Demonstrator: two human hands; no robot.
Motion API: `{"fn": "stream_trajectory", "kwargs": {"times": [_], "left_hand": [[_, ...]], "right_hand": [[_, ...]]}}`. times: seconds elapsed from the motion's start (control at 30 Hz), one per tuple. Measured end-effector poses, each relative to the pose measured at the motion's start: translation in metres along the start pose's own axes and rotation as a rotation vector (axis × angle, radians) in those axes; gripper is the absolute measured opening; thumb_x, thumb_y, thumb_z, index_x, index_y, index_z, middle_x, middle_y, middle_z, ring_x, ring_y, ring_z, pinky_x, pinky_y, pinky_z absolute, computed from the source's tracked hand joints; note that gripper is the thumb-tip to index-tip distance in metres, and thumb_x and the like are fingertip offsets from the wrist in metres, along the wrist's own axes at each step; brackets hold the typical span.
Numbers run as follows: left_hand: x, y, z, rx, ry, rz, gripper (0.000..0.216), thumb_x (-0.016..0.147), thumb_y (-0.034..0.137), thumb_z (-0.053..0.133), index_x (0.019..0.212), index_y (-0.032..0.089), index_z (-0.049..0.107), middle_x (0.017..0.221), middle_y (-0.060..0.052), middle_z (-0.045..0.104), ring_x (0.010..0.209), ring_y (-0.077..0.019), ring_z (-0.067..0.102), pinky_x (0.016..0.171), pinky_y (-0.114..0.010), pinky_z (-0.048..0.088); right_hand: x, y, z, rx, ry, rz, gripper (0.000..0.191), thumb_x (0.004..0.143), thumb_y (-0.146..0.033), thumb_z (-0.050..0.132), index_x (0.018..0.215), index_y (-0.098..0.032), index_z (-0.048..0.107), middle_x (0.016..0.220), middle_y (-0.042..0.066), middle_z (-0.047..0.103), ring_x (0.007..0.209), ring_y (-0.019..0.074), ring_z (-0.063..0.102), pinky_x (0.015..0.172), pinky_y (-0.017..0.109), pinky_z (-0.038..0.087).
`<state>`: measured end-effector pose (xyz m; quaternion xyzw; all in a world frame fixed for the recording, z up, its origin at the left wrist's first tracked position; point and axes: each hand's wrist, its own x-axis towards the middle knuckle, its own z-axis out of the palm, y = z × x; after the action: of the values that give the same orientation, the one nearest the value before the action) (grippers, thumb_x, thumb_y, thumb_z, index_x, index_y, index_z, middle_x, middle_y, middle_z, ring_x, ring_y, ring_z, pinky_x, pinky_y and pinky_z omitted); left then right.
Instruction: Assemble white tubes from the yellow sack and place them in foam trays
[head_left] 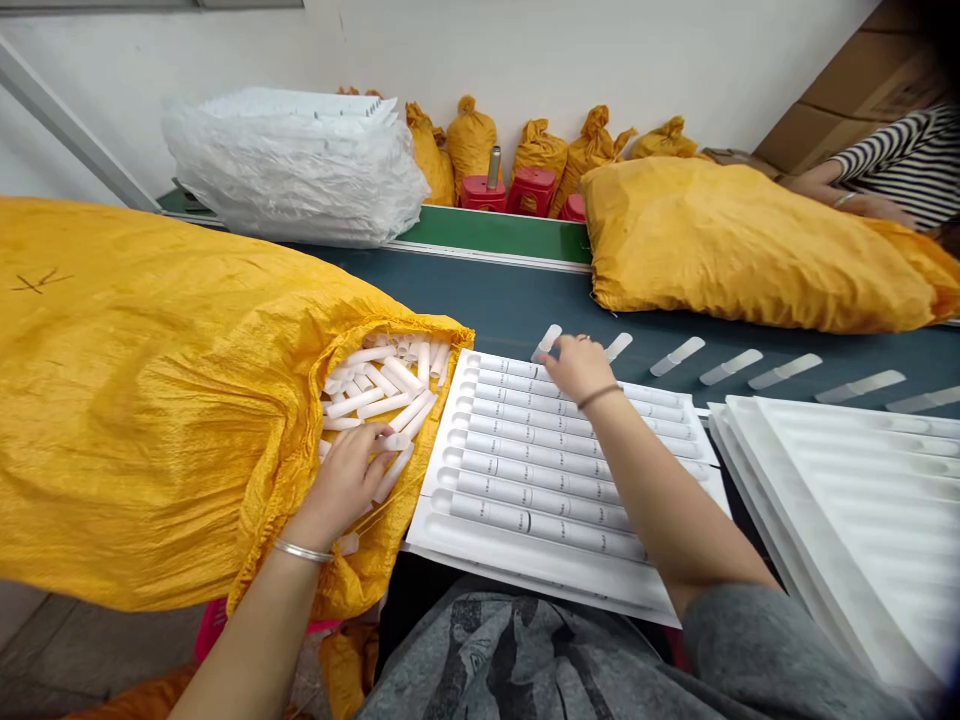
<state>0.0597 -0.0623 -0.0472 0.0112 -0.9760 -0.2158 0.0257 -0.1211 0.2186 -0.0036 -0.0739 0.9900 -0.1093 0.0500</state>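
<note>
My left hand (346, 482) reaches into the open mouth of a big yellow sack (150, 400), its fingers curled round white tubes (382, 385) that spill from it. My right hand (576, 366) stretches across a white grooved tray (450, 520) in front of me and pinches one white tube (547, 341) at the edge of the dark conveyor belt (495, 300). Most grooves of the tray hold white tubes laid end to end. Several more tubes (731, 366) lie spaced in a row on the belt to the right.
A stack of white grooved trays (847, 500) sits at my right. Another full yellow sack (742, 245) lies on the belt, with another person's striped sleeve (900, 160) behind it. A white plastic bag of trays (300, 170), small yellow bags and red boxes (531, 190) line the wall.
</note>
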Motion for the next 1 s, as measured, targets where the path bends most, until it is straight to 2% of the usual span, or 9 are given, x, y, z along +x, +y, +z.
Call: {"fn": "stream_trajectory", "kwargs": {"times": [0.07,0.13,0.2,0.27,0.37,0.47,0.63,0.77,1.0], "left_hand": [[-0.005,0.012,0.0,-0.278,0.074,0.023,0.025,0.09,0.033,0.047,0.11,0.019,0.052,0.114,-0.008,0.06,0.106,-0.0216,0.055,0.092,-0.036,0.043],[-0.008,0.028,0.001,-0.494,0.122,0.048,0.023,0.089,0.032,0.05,0.109,0.021,0.052,0.116,-0.008,0.059,0.107,-0.0206,0.055,0.092,-0.035,0.044],[-0.01,0.044,0.004,-0.651,0.138,0.088,0.021,0.088,0.03,0.052,0.107,0.021,0.053,0.115,-0.008,0.06,0.108,-0.0209,0.056,0.093,-0.036,0.045],[-0.01,0.058,0.006,-0.791,0.14,0.117,0.019,0.086,0.027,0.056,0.104,0.021,0.054,0.113,-0.008,0.061,0.109,-0.0209,0.057,0.095,-0.037,0.045],[-0.01,0.072,0.007,-1.026,0.197,0.065,0.027,0.082,0.024,0.063,0.106,0.022,0.05,0.107,-0.007,0.063,0.102,-0.018,0.061,0.09,-0.034,0.049],[-0.012,0.075,0.007,-1.262,0.272,-0.044,0.046,0.078,0.025,0.068,0.116,0.025,0.04,0.101,-0.003,0.065,0.092,-0.0152,0.064,0.082,-0.032,0.054],[-0.017,0.07,0.006,-1.395,0.142,-0.232,0.031,0.075,0.029,0.072,0.098,0.019,0.054,0.088,-0.001,0.066,0.077,-0.0118,0.066,0.076,-0.026,0.054],[-0.019,0.068,0.001,-1.373,0.094,-0.291,0.03,0.075,0.031,0.071,0.097,0.018,0.057,0.078,0.001,0.066,0.07,-0.0094,0.064,0.073,-0.023,0.053],[-0.024,0.065,-0.005,-1.363,-0.096,-0.3,0.026,0.081,0.036,0.065,0.096,0.019,0.054,0.064,0.004,0.06,0.061,-0.0077,0.056,0.059,-0.018,0.044]], "right_hand": [[-0.055,-0.012,0.014,0.023,-0.044,-0.171,0.017,0.087,-0.021,0.051,0.09,-0.014,0.065,0.096,0.013,0.063,0.092,0.022,0.058,0.082,0.032,0.042],[-0.108,-0.023,0.037,0.066,-0.161,-0.568,0.018,0.088,-0.019,0.049,0.08,-0.016,0.065,0.085,0.009,0.062,0.081,0.0196,0.058,0.076,0.031,0.044],[-0.147,-0.031,0.059,0.051,-0.17,-0.687,0.009,0.084,-0.02,0.057,0.086,-0.015,0.065,0.088,0.01,0.062,0.082,0.0215,0.057,0.075,0.033,0.045],[-0.166,-0.035,0.072,0.034,-0.133,-0.669,0.015,0.078,-0.018,0.063,0.092,-0.014,0.063,0.091,0.011,0.061,0.085,0.0239,0.056,0.077,0.036,0.046],[-0.165,-0.036,0.069,0.176,-0.06,-0.608,0.018,0.074,-0.014,0.063,0.092,-0.013,0.059,0.093,0.011,0.059,0.089,0.0246,0.055,0.079,0.038,0.046],[-0.153,-0.031,0.052,0.555,0.031,-0.492,0.021,0.078,-0.017,0.059,0.099,-0.015,0.055,0.088,0.007,0.059,0.081,0.0192,0.056,0.074,0.033,0.048],[-0.143,-0.018,0.037,0.982,0.05,-0.489,0.028,0.09,-0.028,0.052,0.117,-0.02,0.051,0.09,0.005,0.059,0.076,0.0143,0.057,0.072,0.03,0.05],[-0.136,-0.012,0.034,1.024,0.121,-0.467,0.025,0.092,-0.025,0.05,0.117,-0.024,0.053,0.102,0.006,0.06,0.086,0.0161,0.059,0.077,0.033,0.05],[-0.12,-0.006,0.01,0.789,0.125,-0.841,0.035,0.089,-0.011,0.051,0.121,-0.025,0.055,0.109,0.007,0.06,0.105,0.0183,0.056,0.092,0.037,0.047]]}}
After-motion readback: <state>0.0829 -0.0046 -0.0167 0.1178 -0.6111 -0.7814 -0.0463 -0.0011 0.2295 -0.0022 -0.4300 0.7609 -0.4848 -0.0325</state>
